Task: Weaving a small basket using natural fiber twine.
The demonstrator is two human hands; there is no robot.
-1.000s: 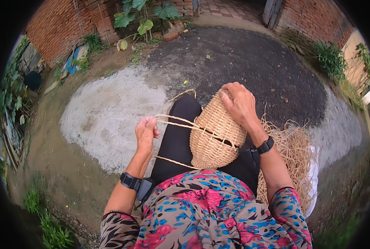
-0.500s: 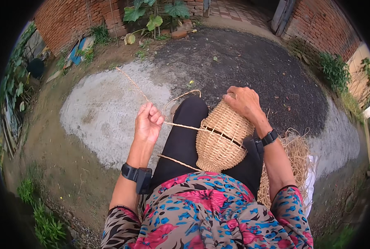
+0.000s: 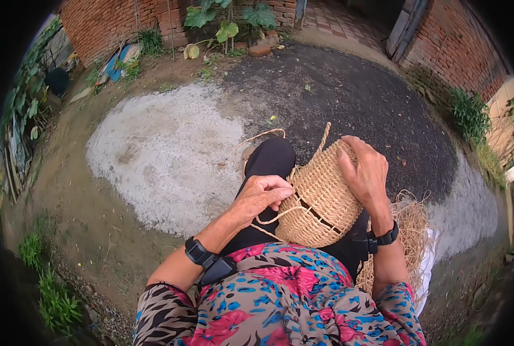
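Note:
A half-woven straw basket (image 3: 320, 207) rests in my lap over the dark trousers (image 3: 263, 161), with a narrow dark slit across its weave. My right hand (image 3: 366, 170) grips the basket's upper right edge, thumb on the outer side. My left hand (image 3: 261, 196) is closed at the basket's left side, beside the slit, fingertips pinched on a twisted straw cord (image 3: 271, 221) that loops down below it. Another cord end (image 3: 326, 132) sticks up behind the basket, and a thin strand curls beside my left knee. The exact grip of my left fingertips is partly hidden.
A heap of loose straw (image 3: 412, 213) lies on a white sheet (image 3: 427, 265) by my right side. Around me are pale and dark ground patches (image 3: 165, 144), brick walls (image 3: 447, 46), leafy plants (image 3: 222, 32), a tiled doorway (image 3: 343, 26) and blue scraps (image 3: 116, 69) at the back left.
My left hand has moved from pulling cord out at the left to the basket's side. My right hand and the basket have shifted slightly right.

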